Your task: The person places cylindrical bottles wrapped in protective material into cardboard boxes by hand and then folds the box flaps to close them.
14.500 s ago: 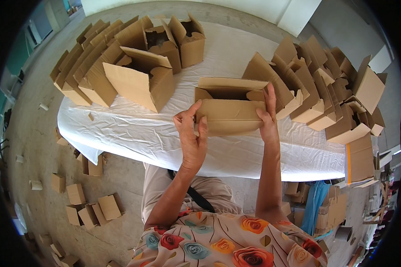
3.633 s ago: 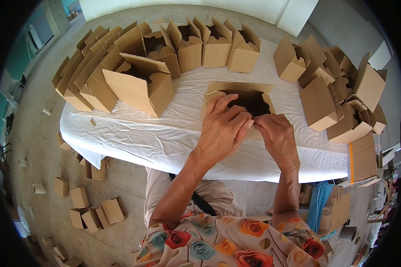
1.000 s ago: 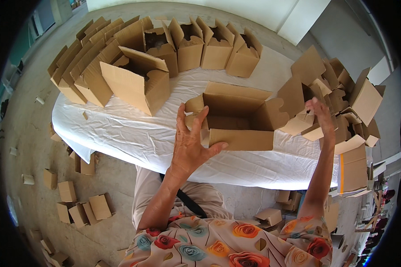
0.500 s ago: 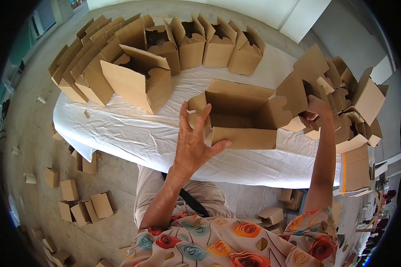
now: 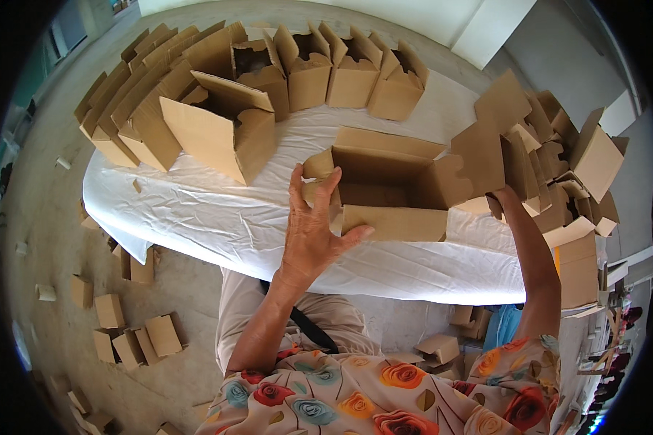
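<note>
An open brown cardboard box lies before me with its flaps spread and its inside bare. My left hand grips its left end, fingers over the small end flap and thumb along the near flap. Just right of it stands another open cardboard box, its tall flap raised. My right hand reaches in at that second box. Its fingers are hidden behind the cardboard, so their hold does not show.
A white cloth covers the table. Several open boxes line its far side, with a larger-looking one nearer. More boxes crowd the right end. Small cartons lie on the floor at left.
My right hand has moved slightly down and left, and its fingers have gone out of sight behind the right box's cardboard. The left hand keeps its place on the middle box.
</note>
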Demonstrator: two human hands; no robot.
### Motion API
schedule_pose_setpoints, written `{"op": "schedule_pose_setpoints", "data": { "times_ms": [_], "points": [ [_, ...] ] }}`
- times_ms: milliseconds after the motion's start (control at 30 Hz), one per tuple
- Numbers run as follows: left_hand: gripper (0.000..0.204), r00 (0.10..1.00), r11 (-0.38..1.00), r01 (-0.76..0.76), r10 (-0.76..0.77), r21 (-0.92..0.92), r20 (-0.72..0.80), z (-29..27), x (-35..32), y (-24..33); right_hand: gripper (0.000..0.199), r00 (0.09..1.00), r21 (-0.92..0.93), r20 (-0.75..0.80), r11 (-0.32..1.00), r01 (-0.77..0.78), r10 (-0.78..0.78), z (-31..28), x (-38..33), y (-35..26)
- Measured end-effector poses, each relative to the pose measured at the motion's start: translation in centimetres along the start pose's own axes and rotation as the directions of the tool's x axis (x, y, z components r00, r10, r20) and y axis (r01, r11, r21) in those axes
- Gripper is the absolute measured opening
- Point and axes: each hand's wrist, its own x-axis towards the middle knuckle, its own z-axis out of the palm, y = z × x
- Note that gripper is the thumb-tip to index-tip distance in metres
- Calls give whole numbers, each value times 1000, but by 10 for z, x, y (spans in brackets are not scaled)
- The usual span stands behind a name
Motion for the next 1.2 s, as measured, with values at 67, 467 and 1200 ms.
{"op": "schedule_pose_setpoints", "data": {
  "times_ms": [67,467,1200],
  "points": [
    [92,1000,1000,-21,21,19,5,1,-1,1,61,1000,61,-19,998,-24,25,-2,-2,7],
    [91,1000,1000,-10,10,30,-14,-1,-1,1,66,997,464,-52,886,-28,59,-8,11,9],
    [70,941,968,-180,221,177,-255,-18,7,42,51,748,772,-303,307,556,-591,-13,-207,-70]
  ]
}}
